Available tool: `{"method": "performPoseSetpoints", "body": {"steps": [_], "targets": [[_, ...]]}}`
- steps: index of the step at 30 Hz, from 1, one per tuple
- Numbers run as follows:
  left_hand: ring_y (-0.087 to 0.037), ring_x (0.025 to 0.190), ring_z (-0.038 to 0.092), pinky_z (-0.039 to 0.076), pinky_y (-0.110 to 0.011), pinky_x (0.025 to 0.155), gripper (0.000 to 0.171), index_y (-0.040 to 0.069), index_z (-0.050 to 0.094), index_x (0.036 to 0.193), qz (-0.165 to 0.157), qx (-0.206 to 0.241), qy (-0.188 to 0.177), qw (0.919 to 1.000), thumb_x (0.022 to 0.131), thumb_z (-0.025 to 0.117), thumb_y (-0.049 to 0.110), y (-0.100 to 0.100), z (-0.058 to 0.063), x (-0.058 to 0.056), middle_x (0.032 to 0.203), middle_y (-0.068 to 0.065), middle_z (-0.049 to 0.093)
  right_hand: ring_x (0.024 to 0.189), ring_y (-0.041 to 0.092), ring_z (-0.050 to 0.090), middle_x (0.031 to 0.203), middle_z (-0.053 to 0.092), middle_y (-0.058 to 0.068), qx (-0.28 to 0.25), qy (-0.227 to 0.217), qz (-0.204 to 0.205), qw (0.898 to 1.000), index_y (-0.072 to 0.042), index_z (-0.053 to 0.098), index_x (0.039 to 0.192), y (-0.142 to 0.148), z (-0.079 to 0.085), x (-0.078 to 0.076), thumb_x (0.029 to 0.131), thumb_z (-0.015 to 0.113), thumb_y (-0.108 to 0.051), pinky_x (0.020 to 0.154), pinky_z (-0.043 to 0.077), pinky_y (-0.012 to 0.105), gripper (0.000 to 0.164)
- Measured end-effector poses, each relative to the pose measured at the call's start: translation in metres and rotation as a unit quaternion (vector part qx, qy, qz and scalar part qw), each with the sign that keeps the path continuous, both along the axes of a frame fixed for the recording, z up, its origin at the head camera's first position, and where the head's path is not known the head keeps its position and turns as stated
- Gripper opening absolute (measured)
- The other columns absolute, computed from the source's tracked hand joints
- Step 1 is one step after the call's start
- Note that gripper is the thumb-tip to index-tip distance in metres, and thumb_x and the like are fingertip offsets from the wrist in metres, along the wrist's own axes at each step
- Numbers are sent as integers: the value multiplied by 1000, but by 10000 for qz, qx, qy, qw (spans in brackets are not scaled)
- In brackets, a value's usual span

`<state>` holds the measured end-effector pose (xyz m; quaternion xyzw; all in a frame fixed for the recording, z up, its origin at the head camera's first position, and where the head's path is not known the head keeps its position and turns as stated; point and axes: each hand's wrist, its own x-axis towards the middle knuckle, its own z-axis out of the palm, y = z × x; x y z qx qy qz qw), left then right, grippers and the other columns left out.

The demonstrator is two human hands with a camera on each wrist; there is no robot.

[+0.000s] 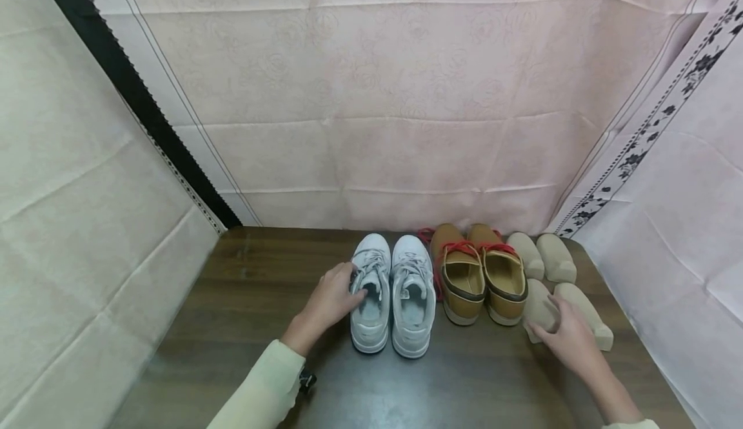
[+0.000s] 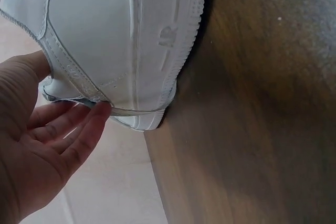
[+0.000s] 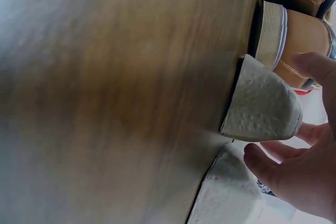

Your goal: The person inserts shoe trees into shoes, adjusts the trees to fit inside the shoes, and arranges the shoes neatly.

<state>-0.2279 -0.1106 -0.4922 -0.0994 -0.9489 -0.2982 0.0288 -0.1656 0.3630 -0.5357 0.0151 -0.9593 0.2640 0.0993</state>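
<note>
A pair of white sneakers stands side by side on the wooden table, toes toward the wall. My left hand [image 1: 327,300] pinches the side of the left white sneaker [image 1: 370,332], its thumb over the opening and fingers along the outer side; the left wrist view shows the fingertips on the upper [image 2: 92,24]. My right hand [image 1: 571,339] is spread around a beige shoe-shaped insert [image 1: 540,309], thumb on the left and fingers on the right. In the right wrist view the thumb stands apart from that insert [image 3: 262,103], with a finger near the gap beside a second insert [image 3: 226,192].
Brown shoes [image 1: 458,303] with red laces stand between the white sneakers and the beige inserts. Two more inserts [image 1: 556,258] lie behind, near the wall. The wooden table [image 1: 261,300] extends left of the shoes. Patterned cloth [image 1: 377,93] covers the surrounding walls.
</note>
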Motion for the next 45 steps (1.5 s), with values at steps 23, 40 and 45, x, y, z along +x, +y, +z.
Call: {"method": "performPoseSetpoints", "body": {"steps": [23,40,45], "targets": [[-16,88,67,59,-36,78,26,9,74,110,-286,1169,-385,9920,89,82,21,-15,5,-7,97,-3,73,120,68,39,130,37,52,-141,-928,-554,9940,25,33,138,9,-5,4,88,81,-31,98,37,75,89],[-14,86,66,60,-33,78,29,11,75,112,61,1349,-118,9908,89,83,26,-12,-8,-2,98,-3,72,117,67,42,126,39,50,-217,-885,-715,9933,27,32,133,6,-1,8,92,76,-27,96,39,73,80],[-18,92,63,58,-36,80,31,10,75,112,251,1198,149,9924,88,84,28,-10,-10,1,99,-4,71,119,67,41,126,39,49,-206,-902,-684,9934,27,32,133,4,-1,7,93,76,-27,98,38,73,80]]}}
